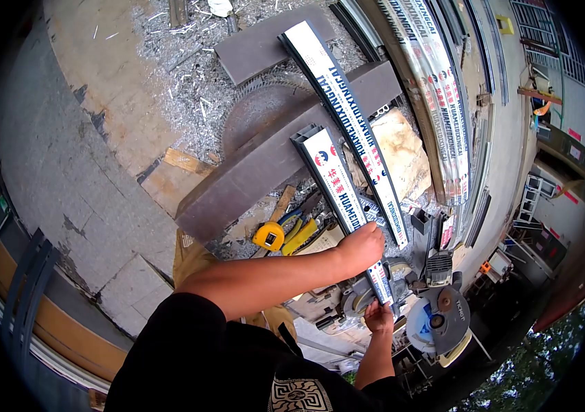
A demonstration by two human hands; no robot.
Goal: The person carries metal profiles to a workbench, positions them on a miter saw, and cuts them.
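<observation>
My left hand is closed over a short length of aluminium profile, which carries white printed film with blue and red lettering. My right hand grips the lower end of that same profile, fingers curled round it. Beside it lies a longer filmed aluminium profile, apart from both hands. A large round saw blade shows partly under a dark brown beam. Near my left forearm are a yellow tape measure and yellow-handled pliers.
Metal shavings cover the ground around the blade. A stack of wrapped profiles runs along the upper right. A power saw stands just right of my right hand. A pale stone slab lies behind the longer profile.
</observation>
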